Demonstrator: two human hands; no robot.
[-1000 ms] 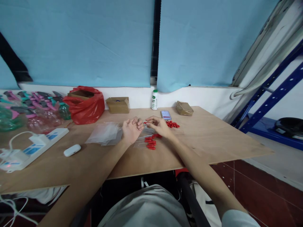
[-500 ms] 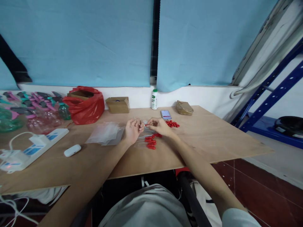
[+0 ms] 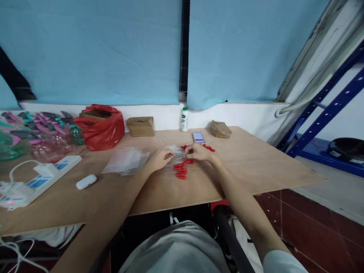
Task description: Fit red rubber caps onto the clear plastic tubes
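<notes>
My left hand [image 3: 160, 159] is closed beside a bundle of thin pale sticks [image 3: 174, 148], its fingers curled so that whatever they hold is hidden. The tip of a thin stick shows just above its knuckles. Across from it, my right hand [image 3: 197, 152] pinches at the red end of a thin stick lying low over the table. Below both hands, several red-ended sticks [image 3: 181, 170] lie in a rough column, red ends to the right. Small red pieces [image 3: 209, 148] sit beyond and to the right of my right hand, which partly covers them.
Clear plastic bags [image 3: 125, 160] lie left of my left hand. Farther left are a white case [image 3: 86, 182], a power strip [image 3: 42, 181], a red bag [image 3: 102, 131] and spray bottles [image 3: 51, 142]. Cardboard boxes [image 3: 140, 127], a white bottle [image 3: 184, 120] and a phone [image 3: 198, 137] stand or lie at the back.
The hands have drawn apart and sunk toward the table. My left hand has turned palm down. The red piece that showed between my fingertips is out of sight there.
</notes>
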